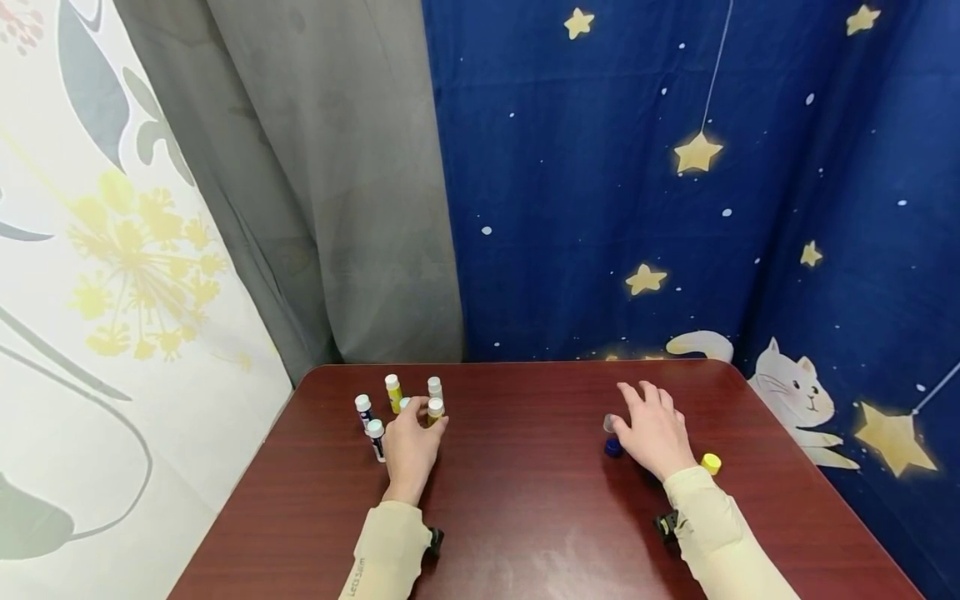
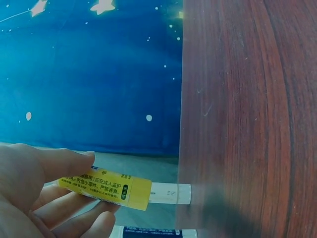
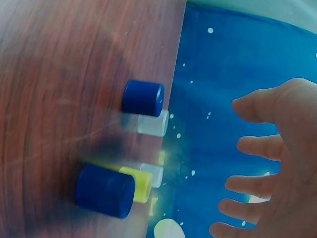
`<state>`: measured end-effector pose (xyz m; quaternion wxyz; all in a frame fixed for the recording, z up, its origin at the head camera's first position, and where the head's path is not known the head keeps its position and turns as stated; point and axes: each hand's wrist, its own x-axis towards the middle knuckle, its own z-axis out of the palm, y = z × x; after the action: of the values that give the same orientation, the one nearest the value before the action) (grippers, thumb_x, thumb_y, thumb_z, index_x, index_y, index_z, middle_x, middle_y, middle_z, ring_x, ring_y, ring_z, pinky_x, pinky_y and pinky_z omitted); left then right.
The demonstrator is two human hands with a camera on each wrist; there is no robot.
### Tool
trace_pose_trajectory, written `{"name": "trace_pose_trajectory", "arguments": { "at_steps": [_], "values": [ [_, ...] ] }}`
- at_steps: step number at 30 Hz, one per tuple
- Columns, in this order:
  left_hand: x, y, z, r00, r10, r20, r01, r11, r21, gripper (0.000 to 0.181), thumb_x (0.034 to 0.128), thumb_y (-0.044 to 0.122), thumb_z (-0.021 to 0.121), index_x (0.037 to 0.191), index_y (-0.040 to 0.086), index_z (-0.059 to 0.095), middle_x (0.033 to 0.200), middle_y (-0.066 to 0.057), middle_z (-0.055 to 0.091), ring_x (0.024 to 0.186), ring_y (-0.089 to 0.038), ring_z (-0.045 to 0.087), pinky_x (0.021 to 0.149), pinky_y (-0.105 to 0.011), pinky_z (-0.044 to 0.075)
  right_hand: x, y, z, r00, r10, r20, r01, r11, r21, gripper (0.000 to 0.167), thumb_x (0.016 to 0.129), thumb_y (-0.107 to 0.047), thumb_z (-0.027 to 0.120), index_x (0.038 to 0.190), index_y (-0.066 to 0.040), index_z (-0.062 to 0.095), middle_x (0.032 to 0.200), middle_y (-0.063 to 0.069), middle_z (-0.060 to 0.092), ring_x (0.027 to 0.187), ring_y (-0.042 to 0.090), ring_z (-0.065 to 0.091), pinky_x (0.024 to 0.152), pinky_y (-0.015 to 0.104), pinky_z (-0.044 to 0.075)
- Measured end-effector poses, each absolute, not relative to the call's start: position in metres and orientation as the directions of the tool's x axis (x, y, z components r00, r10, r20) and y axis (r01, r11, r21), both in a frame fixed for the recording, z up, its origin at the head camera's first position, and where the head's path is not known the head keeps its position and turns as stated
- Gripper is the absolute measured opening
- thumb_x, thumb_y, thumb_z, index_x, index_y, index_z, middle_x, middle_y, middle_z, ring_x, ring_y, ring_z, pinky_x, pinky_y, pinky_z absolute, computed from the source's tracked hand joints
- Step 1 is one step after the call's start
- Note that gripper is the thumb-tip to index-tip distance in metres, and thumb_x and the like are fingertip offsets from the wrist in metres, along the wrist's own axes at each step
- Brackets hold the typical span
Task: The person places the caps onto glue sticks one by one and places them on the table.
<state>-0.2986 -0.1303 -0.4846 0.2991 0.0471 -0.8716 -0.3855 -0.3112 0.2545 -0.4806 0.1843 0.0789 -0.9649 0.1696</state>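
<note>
My left hand [image 1: 412, 450] pinches a yellow glue stick [image 2: 106, 188] between thumb and fingers. In the left wrist view its lower end hangs above the table, and a white tube stands behind it. Around this hand are several white-topped tubes: a yellow one [image 1: 393, 394], a white one [image 1: 435, 388] and two dark-labelled ones, including the front dark tube [image 1: 376, 442]. My right hand [image 1: 654, 429] hovers with fingers spread over small caps, holding nothing. Beneath it in the right wrist view are a near blue cap [image 3: 105, 191], a far blue cap [image 3: 143, 98], a yellow cap [image 3: 136, 183] and two whitish caps.
The dark red wooden table [image 1: 517, 500] ends at a back edge before a blue star-print curtain [image 1: 570, 208] and a grey curtain [image 1: 360, 183]. A white floral curtain [image 1: 112, 375] hangs along the left side. Bare tabletop separates the tubes from the caps.
</note>
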Motion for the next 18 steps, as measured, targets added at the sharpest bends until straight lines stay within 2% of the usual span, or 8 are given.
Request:
{"name": "trace_pose_trajectory", "arguments": {
  "at_steps": [9,18],
  "values": [
    [-0.296,-0.128,-0.481,-0.807,-0.315,0.499,0.149,0.710,0.688,0.032,0.0804,0.023,0.087,0.109,0.017,0.074,0.098,-0.003,0.076,0.084,-0.027,0.070,0.075,-0.047,0.048,-0.311,0.267,-0.486,-0.944,-0.058,0.326,-0.176,0.922,-0.345,0.057,0.092,-0.024,0.069,0.143,-0.004,0.051,0.138,0.033,0.044,0.120,0.054,0.042,0.093,0.069,0.040],
    [-0.296,-0.126,-0.479,-0.788,-0.320,0.527,0.159,0.721,0.674,0.032,0.0800,0.020,0.087,0.110,0.017,0.075,0.096,-0.003,0.076,0.082,-0.028,0.069,0.071,-0.047,0.049,-0.309,0.276,-0.493,-0.956,-0.047,0.288,-0.144,0.935,-0.325,0.054,0.092,-0.024,0.069,0.138,0.000,0.056,0.127,0.033,0.052,0.105,0.050,0.052,0.087,0.065,0.046]
  ]
}}
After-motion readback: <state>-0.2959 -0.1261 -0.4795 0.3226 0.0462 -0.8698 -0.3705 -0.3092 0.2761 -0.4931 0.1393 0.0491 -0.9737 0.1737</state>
